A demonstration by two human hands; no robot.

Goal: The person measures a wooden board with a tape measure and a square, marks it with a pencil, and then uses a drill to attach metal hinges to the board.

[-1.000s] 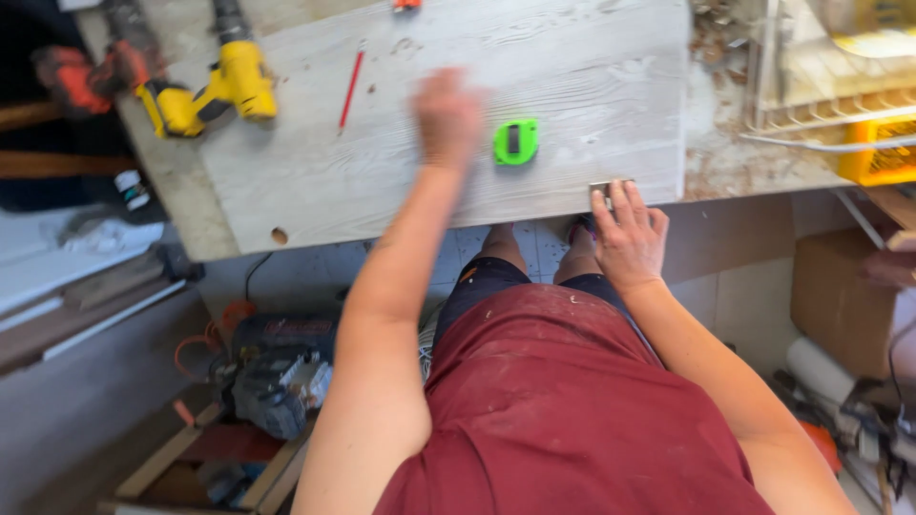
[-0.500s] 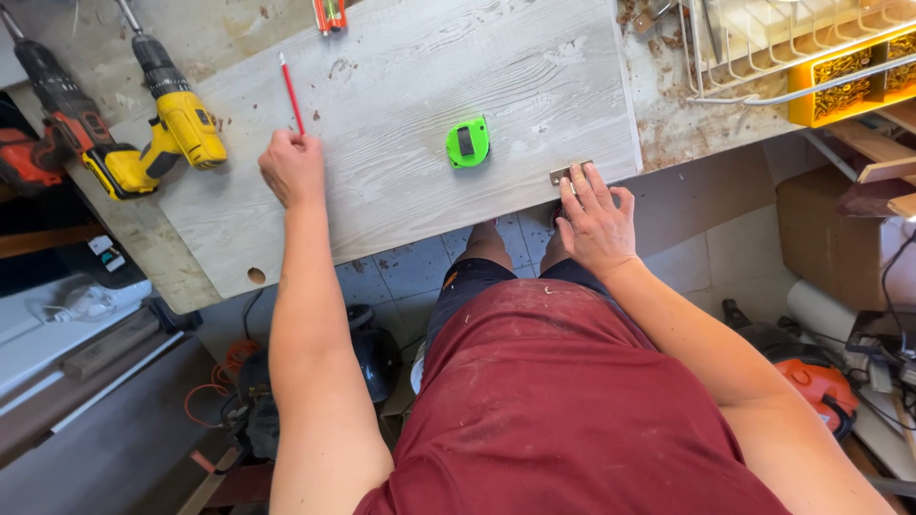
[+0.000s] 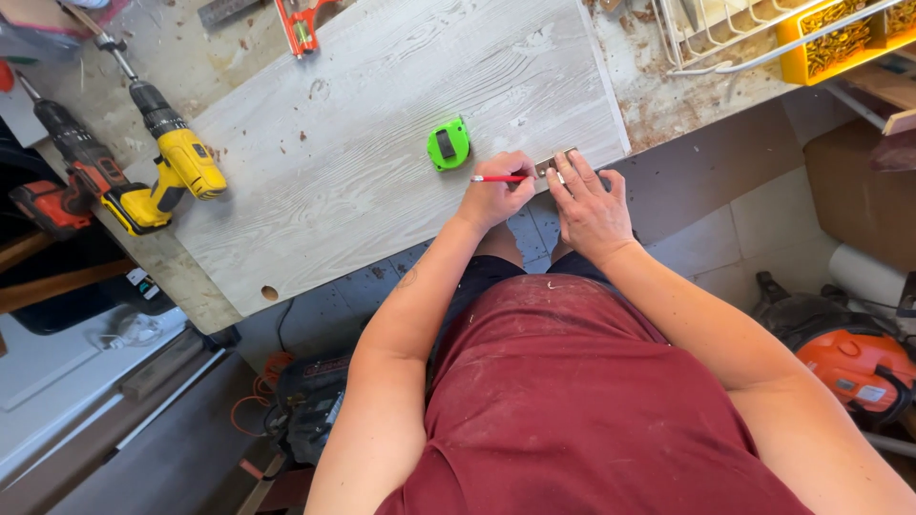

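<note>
A: Nearest you, where do your hands sit on the grey board (image 3: 363, 162)?

B: Both at its near edge. Your left hand (image 3: 496, 195) is closed around a red pencil (image 3: 498, 178), which lies level with its free end pointing left along the board. Your right hand (image 3: 590, 205) is just beside it, fingers spread flat, pressing a small metal plate (image 3: 555, 162) against that edge.

A: And farther in?

B: A green tape measure (image 3: 448, 145) rests on the board, just beyond your left hand. Past the board's left end, a yellow drill (image 3: 172, 162) and a red drill (image 3: 67, 181) lie on the bench (image 3: 668, 95). Beyond the far right corner sits a yellow tray of screws (image 3: 835, 38).
</note>
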